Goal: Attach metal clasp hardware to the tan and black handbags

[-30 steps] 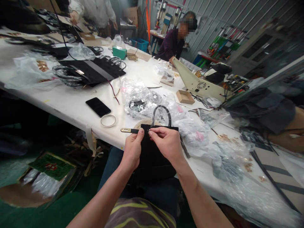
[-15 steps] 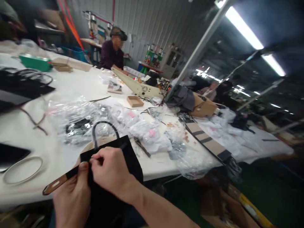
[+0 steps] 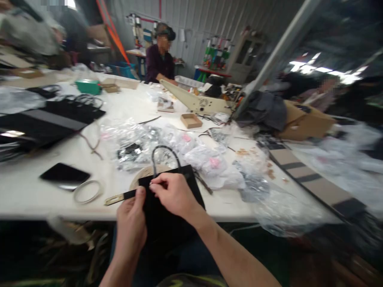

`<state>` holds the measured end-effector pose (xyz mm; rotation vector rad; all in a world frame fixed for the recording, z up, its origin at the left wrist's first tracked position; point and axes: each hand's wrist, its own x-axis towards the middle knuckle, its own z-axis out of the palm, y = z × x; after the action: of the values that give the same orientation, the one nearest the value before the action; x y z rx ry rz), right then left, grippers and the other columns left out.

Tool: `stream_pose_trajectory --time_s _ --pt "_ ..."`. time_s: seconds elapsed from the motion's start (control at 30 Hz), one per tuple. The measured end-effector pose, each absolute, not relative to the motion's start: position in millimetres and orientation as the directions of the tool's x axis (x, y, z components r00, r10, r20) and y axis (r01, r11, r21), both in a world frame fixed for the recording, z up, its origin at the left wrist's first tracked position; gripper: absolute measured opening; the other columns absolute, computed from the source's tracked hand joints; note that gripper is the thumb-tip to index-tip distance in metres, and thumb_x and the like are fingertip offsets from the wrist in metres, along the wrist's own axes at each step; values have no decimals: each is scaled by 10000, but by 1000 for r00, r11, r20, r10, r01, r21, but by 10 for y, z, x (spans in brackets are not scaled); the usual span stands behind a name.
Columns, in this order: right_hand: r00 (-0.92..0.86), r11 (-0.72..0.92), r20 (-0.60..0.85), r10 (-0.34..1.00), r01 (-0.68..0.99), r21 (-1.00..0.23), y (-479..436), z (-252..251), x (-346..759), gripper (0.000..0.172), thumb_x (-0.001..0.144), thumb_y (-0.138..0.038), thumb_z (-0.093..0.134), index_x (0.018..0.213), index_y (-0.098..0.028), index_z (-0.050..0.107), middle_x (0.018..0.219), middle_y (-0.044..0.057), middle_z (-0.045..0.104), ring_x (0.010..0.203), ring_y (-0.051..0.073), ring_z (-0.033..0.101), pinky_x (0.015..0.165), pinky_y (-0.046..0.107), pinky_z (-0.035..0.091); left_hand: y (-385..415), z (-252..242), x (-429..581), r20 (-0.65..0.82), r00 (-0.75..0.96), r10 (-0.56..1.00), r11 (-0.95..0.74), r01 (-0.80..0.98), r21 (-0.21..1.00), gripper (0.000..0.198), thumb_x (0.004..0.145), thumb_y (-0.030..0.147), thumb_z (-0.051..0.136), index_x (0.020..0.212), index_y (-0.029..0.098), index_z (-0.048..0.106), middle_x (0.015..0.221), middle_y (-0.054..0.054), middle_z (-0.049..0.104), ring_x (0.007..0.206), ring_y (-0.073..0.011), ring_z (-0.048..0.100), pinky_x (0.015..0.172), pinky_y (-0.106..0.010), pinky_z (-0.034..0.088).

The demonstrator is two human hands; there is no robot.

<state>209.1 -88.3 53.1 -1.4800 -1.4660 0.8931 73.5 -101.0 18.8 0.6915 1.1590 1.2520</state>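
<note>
View swings back left and levels: worktop (image 3: 20,197) edge now nearly horizontal, phone (image 3: 65,175) whole again, cut off half a second ago. Black bag (image 3: 169,225) at the worktop's near edge, in front of the person. Left hand (image 3: 131,215): fingers closed on metal-tipped strap (image 3: 128,194). Right hand (image 3: 173,195): fingers pinching shiny piece (image 3: 151,183) by bag's top. Grip matches earlier; work apparently unadvanced.

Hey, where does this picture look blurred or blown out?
Head view: ceiling lights glare white, upper right; head view: clear plastic at lower right looks smeared; head view: the held black bag is too dark to show surface detail.
</note>
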Motion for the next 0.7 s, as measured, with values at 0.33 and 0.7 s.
stream_pose_trajectory --time_s 0.33,0.7 --pt "-135 301 282 950 636 -711 -994 810 2213 190 995 -115 685 836 -192 756 845 40 768 779 181 708 712 292 486 -1188 229 831 204 -213 956 -185 106 977 291 1077 425 663 1203 247 857 1132 -65 859 1171 -296 775 1120 -439 603" --pt "96 213 342 935 621 -754 -1092 467 1852 182 1042 -145 620 1015 -163 799 981 91 799 929 222 749 882 333 564 -1205 249 662 67 -194 979 -42 126 991 389 1035 511 703 955 169 870 831 -60 816 832 -264 747 836 -346 612"
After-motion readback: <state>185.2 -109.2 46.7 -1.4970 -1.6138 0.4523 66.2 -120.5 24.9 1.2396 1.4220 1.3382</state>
